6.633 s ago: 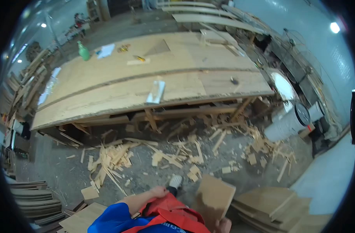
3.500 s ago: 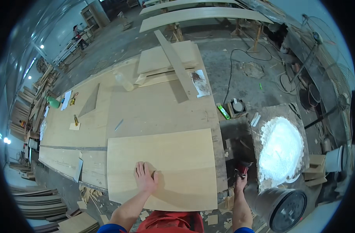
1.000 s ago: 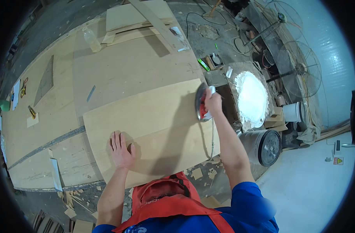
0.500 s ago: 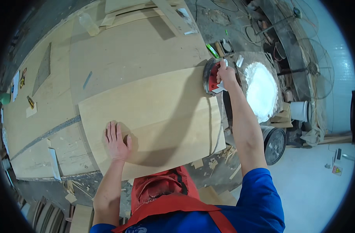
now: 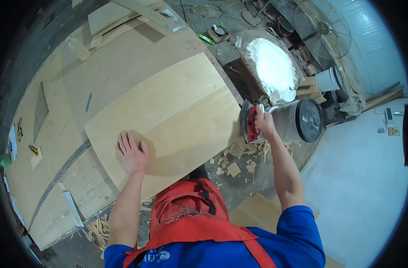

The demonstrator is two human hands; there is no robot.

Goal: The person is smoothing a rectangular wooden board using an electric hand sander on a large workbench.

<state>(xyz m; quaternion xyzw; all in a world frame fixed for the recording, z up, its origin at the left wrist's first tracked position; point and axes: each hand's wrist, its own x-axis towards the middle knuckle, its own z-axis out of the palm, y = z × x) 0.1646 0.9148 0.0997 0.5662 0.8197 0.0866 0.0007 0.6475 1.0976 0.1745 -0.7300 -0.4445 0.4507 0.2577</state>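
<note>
Iron [image 5: 252,124], red-bodied, turned on its side: at right edge of pale wood panel [image 5: 177,111] | panel: flat on bench [image 5: 119,85] | right hand [image 5: 265,123]: grip clenched round iron | left hand [image 5: 133,155]: grip released, palm-down on panel

The left hand [image 5: 133,154] lay flat on a wooden panel [image 5: 177,107] at the bench's [image 5: 65,125] near right corner; the right hand [image 5: 263,121] gripped a red iron [image 5: 251,123] at the panel's edge.
</note>
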